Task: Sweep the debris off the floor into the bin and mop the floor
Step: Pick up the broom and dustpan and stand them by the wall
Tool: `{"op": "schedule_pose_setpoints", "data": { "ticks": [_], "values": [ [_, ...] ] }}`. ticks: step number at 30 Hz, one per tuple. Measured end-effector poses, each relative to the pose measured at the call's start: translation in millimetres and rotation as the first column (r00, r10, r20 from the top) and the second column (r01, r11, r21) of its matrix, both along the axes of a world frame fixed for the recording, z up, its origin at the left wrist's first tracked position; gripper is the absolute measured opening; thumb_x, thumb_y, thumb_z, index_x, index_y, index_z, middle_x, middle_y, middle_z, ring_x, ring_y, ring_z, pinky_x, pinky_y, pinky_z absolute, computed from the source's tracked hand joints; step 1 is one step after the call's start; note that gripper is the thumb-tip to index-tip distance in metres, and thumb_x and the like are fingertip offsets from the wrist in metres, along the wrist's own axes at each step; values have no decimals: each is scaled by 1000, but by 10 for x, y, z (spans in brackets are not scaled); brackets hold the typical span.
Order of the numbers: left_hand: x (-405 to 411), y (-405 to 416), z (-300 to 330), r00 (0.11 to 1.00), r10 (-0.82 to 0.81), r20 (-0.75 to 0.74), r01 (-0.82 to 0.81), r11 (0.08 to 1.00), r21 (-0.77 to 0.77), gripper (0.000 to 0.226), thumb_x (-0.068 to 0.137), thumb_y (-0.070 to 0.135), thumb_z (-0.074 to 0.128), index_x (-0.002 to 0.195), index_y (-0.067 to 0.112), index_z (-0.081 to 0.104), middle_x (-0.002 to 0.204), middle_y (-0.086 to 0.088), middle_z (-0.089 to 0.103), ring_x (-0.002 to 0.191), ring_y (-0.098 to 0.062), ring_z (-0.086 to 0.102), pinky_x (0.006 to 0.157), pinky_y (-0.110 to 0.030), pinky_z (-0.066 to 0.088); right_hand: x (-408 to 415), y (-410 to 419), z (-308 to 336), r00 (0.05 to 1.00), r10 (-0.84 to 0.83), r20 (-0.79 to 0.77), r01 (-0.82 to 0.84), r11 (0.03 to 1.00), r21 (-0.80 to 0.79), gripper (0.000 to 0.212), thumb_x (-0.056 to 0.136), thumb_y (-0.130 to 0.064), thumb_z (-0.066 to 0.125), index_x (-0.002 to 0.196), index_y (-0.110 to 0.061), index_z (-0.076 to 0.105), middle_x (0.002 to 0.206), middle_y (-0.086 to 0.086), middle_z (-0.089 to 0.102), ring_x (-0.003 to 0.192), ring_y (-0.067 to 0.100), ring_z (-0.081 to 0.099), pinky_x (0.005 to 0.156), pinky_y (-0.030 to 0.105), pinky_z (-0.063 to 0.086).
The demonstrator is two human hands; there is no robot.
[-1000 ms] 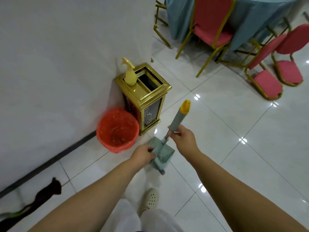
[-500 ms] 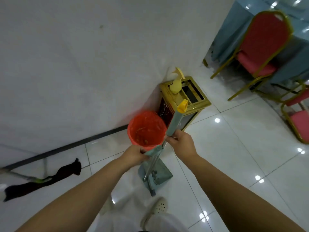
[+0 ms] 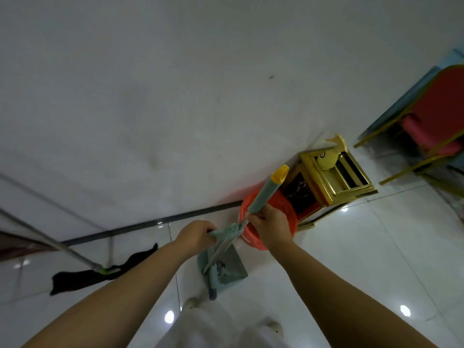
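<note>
My right hand [image 3: 272, 226] grips the broom handle [image 3: 266, 194], a grey-green grip with a yellow cap that tilts up toward the wall. My left hand [image 3: 197, 234] holds the teal dustpan handle [image 3: 224, 233] right beside it. The teal dustpan [image 3: 229, 268] hangs below both hands, just above the white tiled floor, with the broom's bristles tucked against it. An orange bin [image 3: 278, 200] stands against the wall directly behind my right hand, which partly hides it. A mop [image 3: 82, 275] with a black head and a metal pole lies on the floor at the left.
A gold cabinet bin [image 3: 334, 177] with a yellow duck-shaped bottle [image 3: 329, 156] on top stands right of the orange bin. A red chair with a gold frame [image 3: 434, 126] and a blue-draped table [image 3: 449, 61] are at the far right. The white wall fills the upper view.
The camera has swung left and up toward the wall. Both hands have lifted the dustpan and broom upright in front of the orange bin, and more of the mop shows at the left.
</note>
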State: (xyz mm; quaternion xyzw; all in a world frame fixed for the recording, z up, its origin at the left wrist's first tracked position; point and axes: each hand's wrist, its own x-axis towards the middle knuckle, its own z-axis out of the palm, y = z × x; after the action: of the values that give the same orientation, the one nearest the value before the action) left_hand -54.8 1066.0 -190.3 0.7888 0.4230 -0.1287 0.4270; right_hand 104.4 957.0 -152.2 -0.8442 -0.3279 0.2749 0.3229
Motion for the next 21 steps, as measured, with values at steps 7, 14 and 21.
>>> {"op": "schedule_pose_setpoints", "data": {
  "ticks": [7,14,21],
  "values": [
    [-438,621,-109,991,127,44,-128,991,34,23,87,15,59,106,20,71,108,-1,70,97,-17,63,76,-21,46,-397,672,-83,999,50,12,-50,999,-4,19,83,-23,69,93,-7,71,85,4,72,77,15,62,75,31,52],
    [-620,1100,-181,978,173,113,-187,974,127,27,89,3,54,110,13,69,112,-8,67,100,-21,60,79,-22,43,-531,1247,-112,990,138,32,-138,990,-6,13,82,-27,67,74,-24,58,61,-18,56,60,-9,53,52,4,35],
    [-615,1452,-208,971,208,115,-226,959,171,27,88,4,53,103,17,70,105,-4,70,93,-19,61,74,-20,42,-508,1684,-163,982,183,-40,-183,983,3,14,80,-39,66,73,-30,58,69,-16,65,68,-4,61,57,15,43]
  ]
}}
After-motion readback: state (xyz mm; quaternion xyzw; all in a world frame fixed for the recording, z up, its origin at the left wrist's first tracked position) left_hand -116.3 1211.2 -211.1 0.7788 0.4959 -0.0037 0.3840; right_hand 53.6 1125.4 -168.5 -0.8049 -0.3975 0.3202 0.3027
